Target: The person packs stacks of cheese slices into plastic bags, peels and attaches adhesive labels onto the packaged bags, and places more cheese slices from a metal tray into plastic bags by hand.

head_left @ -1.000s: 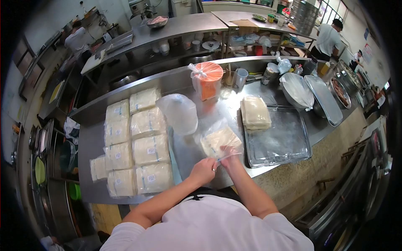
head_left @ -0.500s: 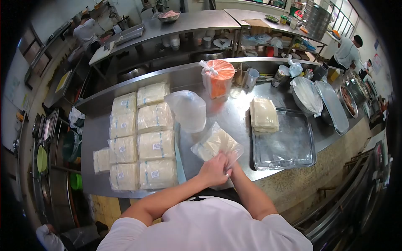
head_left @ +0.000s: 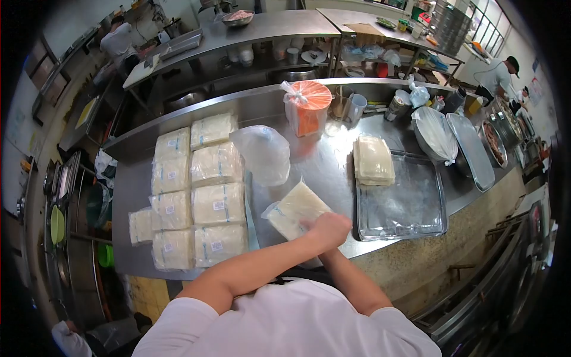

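A clear plastic bag (head_left: 298, 205) holding a stack of pale, flat square sheets lies turned at an angle on the steel table, just in front of me. My left hand (head_left: 332, 230) reaches across from the left, closed on the bag's near right end. Mostly hidden beneath my left wrist is my right hand (head_left: 307, 225); its fingertips show against the bag, gripping it from below. My forearms cross over the table's near edge. Left of the bag, several similar filled packs (head_left: 219, 205) with printed labels stand in two columns. An unbagged stack of the sheets (head_left: 374, 160) sits to the right.
A clear tray (head_left: 401, 208) lies under the unbagged stack's edge. Behind the bag is a whitish plastic bag (head_left: 262, 156), then a bagged orange container (head_left: 308, 110). A covered bowl (head_left: 435, 135) and a leaning lid (head_left: 471, 152) stand right. Other people (head_left: 496, 76) work farther off.
The bag has turned and shifted slightly left. My left hand has moved right and up over the bag's end, and my right hand has slipped beneath my left wrist.
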{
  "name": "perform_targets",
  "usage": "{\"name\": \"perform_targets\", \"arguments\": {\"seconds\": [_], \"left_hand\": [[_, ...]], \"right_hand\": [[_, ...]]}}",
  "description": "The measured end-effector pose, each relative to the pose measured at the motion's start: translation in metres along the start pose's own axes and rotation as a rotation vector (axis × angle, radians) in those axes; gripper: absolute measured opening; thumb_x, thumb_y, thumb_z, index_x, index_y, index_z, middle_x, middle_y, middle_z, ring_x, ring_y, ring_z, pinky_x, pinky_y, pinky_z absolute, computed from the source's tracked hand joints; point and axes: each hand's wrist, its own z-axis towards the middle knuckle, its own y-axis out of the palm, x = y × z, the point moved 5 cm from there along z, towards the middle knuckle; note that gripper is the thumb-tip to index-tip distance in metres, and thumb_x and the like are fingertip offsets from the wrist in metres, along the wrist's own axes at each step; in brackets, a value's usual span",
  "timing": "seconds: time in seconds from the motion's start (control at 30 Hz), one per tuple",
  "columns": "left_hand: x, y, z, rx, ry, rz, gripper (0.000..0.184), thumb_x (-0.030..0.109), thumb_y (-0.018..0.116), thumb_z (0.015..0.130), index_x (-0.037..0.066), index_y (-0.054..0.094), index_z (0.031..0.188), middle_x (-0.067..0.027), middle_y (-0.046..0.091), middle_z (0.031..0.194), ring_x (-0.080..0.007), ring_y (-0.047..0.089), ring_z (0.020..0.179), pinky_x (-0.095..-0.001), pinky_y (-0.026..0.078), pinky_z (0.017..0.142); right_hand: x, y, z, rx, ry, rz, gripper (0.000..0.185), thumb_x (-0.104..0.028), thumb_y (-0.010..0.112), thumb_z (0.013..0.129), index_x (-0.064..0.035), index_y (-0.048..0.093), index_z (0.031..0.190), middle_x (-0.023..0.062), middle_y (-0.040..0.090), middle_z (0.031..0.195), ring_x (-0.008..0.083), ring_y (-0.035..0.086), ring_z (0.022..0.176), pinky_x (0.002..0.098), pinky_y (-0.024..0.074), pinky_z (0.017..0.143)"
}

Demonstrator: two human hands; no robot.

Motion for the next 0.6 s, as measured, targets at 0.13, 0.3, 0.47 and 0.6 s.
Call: {"name": "perform_targets", "arguments": {"seconds": [0.13,0.3,0.47,0.6], "left_hand": [[-0.001,0.007,-0.005,0.025,-0.030,-0.037,0.015,0.013,0.063,0.081,0.006,0.068,0.093,-0.0125,0.073,0.097,-0.0337,0.074,0.088,-0.0489,0.059,0.076],[0.011,0.001,-0.018,-0.040,0.059,-0.359,0.017,0.014,0.064,0.079,0.007,0.067,0.094,-0.0096,0.073,0.100,-0.0329,0.071,0.096,-0.0503,0.055,0.087],[-0.080,-0.053,-0.055,0.565,-0.329,-0.494,0.024,0.021,0.071,0.087,0.005,0.069,0.106,-0.0148,0.069,0.113,-0.0363,0.066,0.104,-0.0460,0.053,0.091],[-0.155,-0.011,-0.086,-0.022,-0.625,-0.620,0.033,0.035,0.068,0.098,0.007,0.068,0.114,-0.0180,0.069,0.117,-0.0324,0.068,0.102,-0.0479,0.053,0.090]], "right_hand": [[0.000,-0.006,0.001,-0.083,0.123,0.399,0.037,-0.013,0.061,0.090,0.0006,0.061,0.125,0.0165,0.068,0.117,0.0304,0.066,0.110,0.0519,0.0546,0.095],[-0.006,-0.004,0.009,-0.123,0.177,0.655,0.039,-0.013,0.061,0.090,0.0008,0.061,0.127,0.0164,0.068,0.119,0.0299,0.066,0.112,0.0522,0.0539,0.097],[-0.037,-0.007,-0.001,-0.213,0.092,0.848,0.042,-0.012,0.061,0.090,0.0009,0.060,0.129,0.0163,0.069,0.121,0.0293,0.066,0.114,0.0526,0.0531,0.099],[-0.100,-0.008,-0.059,-0.338,-0.051,0.985,0.067,-0.016,0.064,0.086,-0.0032,0.045,0.149,0.0213,0.057,0.142,0.0393,0.059,0.128,0.0564,0.0454,0.112]]}}
